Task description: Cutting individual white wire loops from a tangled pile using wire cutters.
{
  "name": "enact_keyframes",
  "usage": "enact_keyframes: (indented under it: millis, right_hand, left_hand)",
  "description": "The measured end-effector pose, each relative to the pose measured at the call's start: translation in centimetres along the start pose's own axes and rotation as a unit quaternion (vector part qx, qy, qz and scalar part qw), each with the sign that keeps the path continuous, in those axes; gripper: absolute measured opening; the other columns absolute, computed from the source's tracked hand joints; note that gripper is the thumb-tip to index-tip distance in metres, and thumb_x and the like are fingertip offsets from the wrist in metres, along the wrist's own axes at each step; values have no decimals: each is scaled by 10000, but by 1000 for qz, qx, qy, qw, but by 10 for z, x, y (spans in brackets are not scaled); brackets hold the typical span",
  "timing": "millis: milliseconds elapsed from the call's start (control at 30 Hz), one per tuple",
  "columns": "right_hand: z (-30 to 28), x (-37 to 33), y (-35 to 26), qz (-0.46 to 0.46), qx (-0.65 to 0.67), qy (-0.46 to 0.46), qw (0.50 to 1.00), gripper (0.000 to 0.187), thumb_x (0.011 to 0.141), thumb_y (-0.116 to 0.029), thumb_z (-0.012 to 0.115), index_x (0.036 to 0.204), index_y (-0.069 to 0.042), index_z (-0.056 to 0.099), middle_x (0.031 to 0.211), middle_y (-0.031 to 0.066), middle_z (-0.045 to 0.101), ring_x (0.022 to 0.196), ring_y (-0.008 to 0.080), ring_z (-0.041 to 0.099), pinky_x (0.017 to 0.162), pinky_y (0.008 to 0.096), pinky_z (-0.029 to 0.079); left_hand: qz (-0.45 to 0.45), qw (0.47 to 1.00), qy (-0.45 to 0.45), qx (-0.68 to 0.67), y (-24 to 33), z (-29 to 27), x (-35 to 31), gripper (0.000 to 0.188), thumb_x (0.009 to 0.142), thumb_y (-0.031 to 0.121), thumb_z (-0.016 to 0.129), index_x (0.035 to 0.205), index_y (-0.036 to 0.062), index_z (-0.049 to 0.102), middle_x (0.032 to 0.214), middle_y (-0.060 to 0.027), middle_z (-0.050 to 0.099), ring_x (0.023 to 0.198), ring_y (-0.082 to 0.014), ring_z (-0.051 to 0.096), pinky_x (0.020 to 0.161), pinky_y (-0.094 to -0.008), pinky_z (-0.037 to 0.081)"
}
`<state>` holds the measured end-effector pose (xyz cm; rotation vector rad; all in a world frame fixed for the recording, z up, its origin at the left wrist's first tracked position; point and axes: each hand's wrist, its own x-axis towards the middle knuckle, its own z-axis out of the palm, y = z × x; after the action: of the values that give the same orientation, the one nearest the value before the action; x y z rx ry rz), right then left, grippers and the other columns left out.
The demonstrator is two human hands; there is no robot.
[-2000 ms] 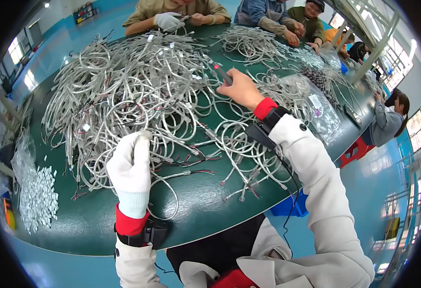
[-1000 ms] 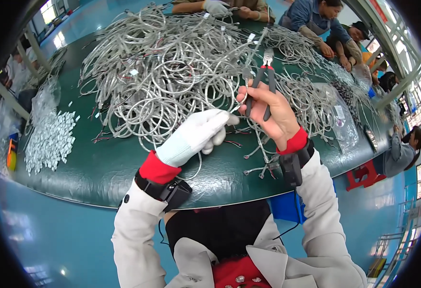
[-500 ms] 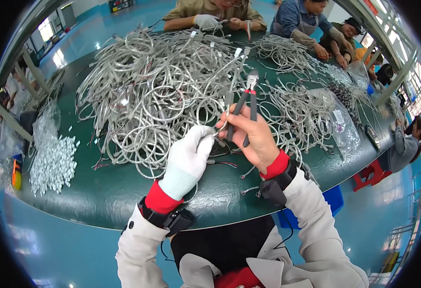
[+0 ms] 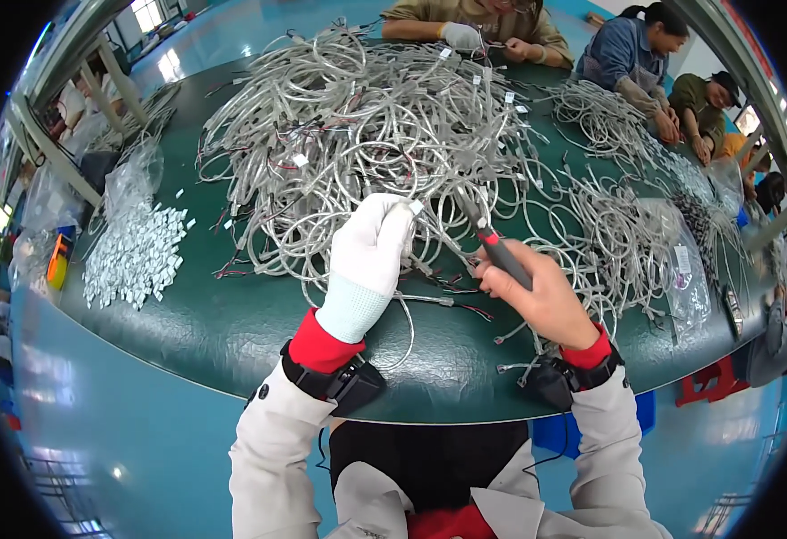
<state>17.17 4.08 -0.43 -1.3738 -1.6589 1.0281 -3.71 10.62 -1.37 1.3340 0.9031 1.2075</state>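
My left hand [image 4: 362, 260], in a white glove, is closed at the near edge of the heap, with its fingertips pinched on a cable whose small white end piece [image 4: 416, 207] shows beside them. Most of that cable is hidden by the glove and the heap. My bare right hand [image 4: 546, 296] grips cutting pliers [image 4: 506, 261] with dark handles and red bands. Their jaws point away from me and left, over the cables, a short way right of the glove. Whether the jaws touch a cable cannot be made out. Clear-sheathed silvery cables [image 4: 321, 117] form the large tangled heap ahead.
Small white pieces [image 4: 133, 256] lie piled at the left, near plastic bags and an orange-yellow tool [image 4: 58, 260]. More cables [image 4: 613, 225] and a plastic bag [image 4: 688, 269] are at the right. Co-workers sit across the green table [image 4: 259, 341]. A blue bin [image 4: 646, 415] stands below its edge.
The view has shifted, so the table sits further right. My hands have moved apart; the pliers have tipped from upright to pointing left and down toward the cables. My left hand keeps its pinch.
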Motion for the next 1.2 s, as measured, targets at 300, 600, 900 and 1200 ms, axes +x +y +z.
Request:
enact_keyframes:
  millis: [300,600,900,1200]
  right_hand:
    - [-4,5,-5,25,-71,-109,991,320,940,-219,552,1123,43,556,975,77,625,874,147,597,781,287,500]
    - [-6,8,-2,37,-39,-126,991,356,939,-213,549,1175,54,543,1000,96,628,889,154,609,802,295,512]
    - [-9,8,0,36,-44,-127,990,358,938,-208,548,1181,54,549,967,94,641,840,151,618,758,290,520]
    - [-10,9,0,26,-64,-124,990,359,933,-220,557,1170,50,566,932,89,649,808,141,614,732,279,512]
  left_hand:
    - [25,999,-17,21,-6,-1,2,162,976,165,486,1023,28,561,642,40,472,512,-17,366,457,-183,294]
    - [23,997,-37,58,-1,0,1,148,972,133,493,980,13,580,678,38,481,603,-26,400,551,-186,340]
    - [26,997,-57,38,-3,-3,1,141,970,117,493,989,7,580,701,49,465,621,-27,390,561,-192,344]
    - [30,997,-70,33,-4,-4,2,148,967,117,497,1010,5,585,701,51,459,620,-26,386,556,-191,338]
